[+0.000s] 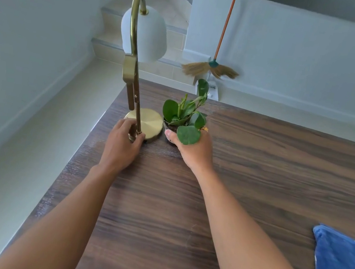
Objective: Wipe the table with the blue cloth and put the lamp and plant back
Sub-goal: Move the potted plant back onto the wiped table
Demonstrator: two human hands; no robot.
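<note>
Right hand grips plant beside lamp.

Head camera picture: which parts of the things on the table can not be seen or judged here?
- Plant pot, head view: mostly hidden by the right hand and the leaves.
- Blue cloth, head view: cut off by the right edge.
- Lamp stem foot, head view: covered by the left hand.
- Table, head view: right side and near edge out of frame.
</note>
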